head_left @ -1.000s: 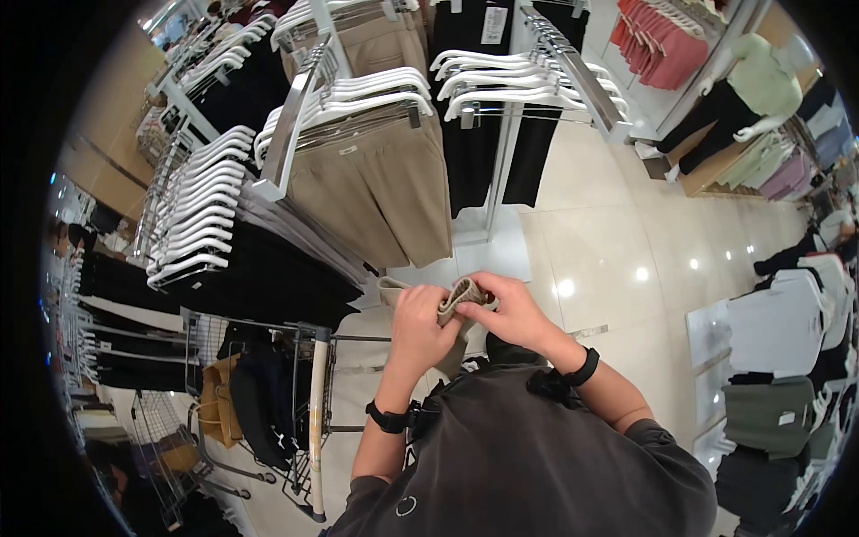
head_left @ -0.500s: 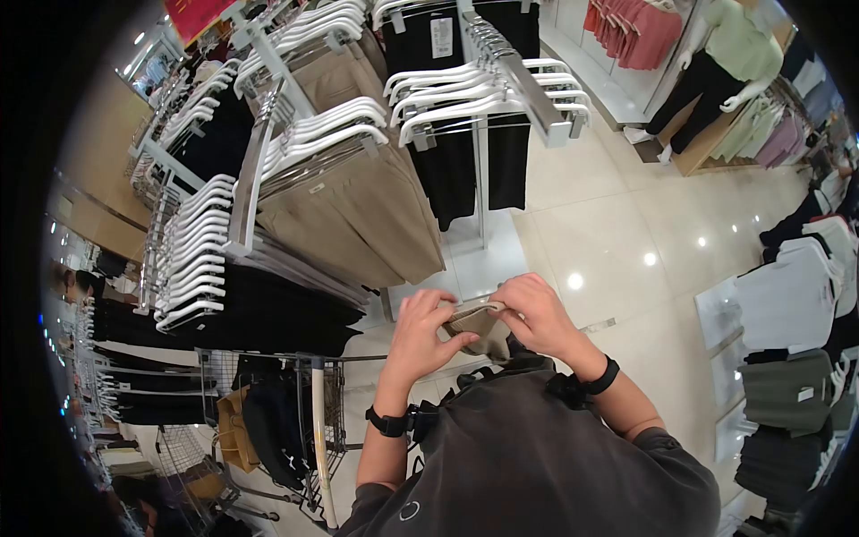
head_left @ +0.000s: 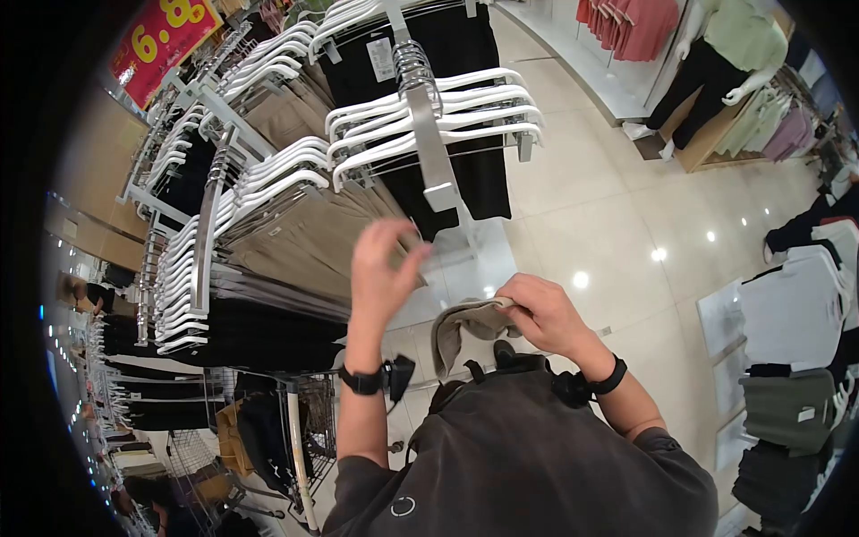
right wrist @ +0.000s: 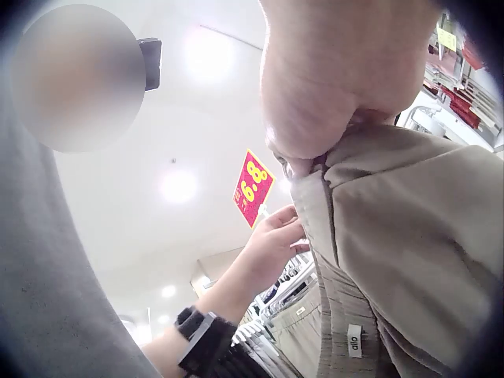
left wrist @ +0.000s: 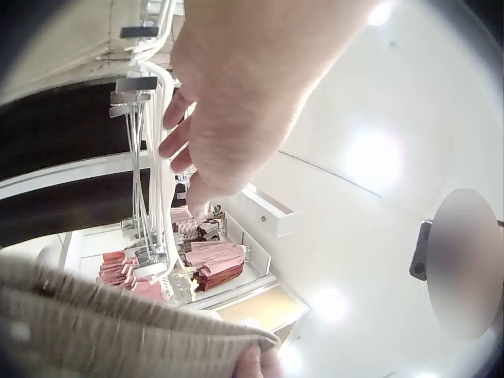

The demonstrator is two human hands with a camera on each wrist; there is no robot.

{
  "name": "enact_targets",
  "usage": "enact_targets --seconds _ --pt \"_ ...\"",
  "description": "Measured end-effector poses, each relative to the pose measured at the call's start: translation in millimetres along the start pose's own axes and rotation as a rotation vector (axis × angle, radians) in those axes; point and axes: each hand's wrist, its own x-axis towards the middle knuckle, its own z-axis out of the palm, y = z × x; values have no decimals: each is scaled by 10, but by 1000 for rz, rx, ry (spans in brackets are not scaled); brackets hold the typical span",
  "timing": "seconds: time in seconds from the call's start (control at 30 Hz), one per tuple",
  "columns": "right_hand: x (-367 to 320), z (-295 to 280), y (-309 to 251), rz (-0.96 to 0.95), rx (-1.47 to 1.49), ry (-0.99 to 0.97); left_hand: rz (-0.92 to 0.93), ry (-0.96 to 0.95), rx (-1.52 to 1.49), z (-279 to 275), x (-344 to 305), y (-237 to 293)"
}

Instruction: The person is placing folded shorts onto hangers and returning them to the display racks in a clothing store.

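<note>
Beige trousers with a gathered elastic waistband hang from my right hand, which pinches the waistband at one end. The right wrist view shows the trousers up close, with a small white label on the band, below the right hand. Raised and slightly blurred, my left hand holds nothing, its fingers loosely bent, in front of the hanging beige trousers. In the left wrist view the left hand is above the waistband, apart from it.
White hangers with black trousers hang on a metal rack arm ahead. More hangers and dark trousers are at the left, above a wire cart. A mannequin stands at the upper right; folded shirts are at the right.
My left hand has let go of the waistband and moved up and left towards the rack. The right hand still pinches the trousers, which now droop on the left. The view has shifted.
</note>
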Motion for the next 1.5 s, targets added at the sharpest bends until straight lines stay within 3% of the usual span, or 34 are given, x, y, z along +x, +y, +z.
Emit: enact_targets --seconds 0.07,0.17,0.3,0.67,0.87,0.97,1.07,1.17,1.3,1.4,1.43,1.5 --pt "-14 -89 104 -16 -2 -18 38 157 71 146 321 -85" --pt "-46 -207 192 1 3 -36 75 225 253 347 694 -228" --pt "-136 -404 283 114 9 -2 116 137 462 600 992 -522" --pt "-234 -596 458 275 -10 121 168 88 449 621 1144 -553" --pt "-171 -583 520 246 -35 151 108 207 76 670 1137 -301" --pt "-175 -549 540 259 -44 169 -259 -6 -164 740 906 -208" --pt "-185 -522 555 293 -18 178 -391 -54 -559 925 456 -224" --pt "-215 -504 574 309 7 172 -347 -10 -516 846 153 106" --pt "-229 -381 579 384 58 144 -195 19 -470 608 440 427" --pt "-181 -336 568 392 39 94 -259 25 -639 590 384 432" --pt "-170 -315 567 390 28 78 -259 -86 -535 552 238 363" --pt "-189 -267 546 506 132 106 -119 -68 -331 362 -65 445"
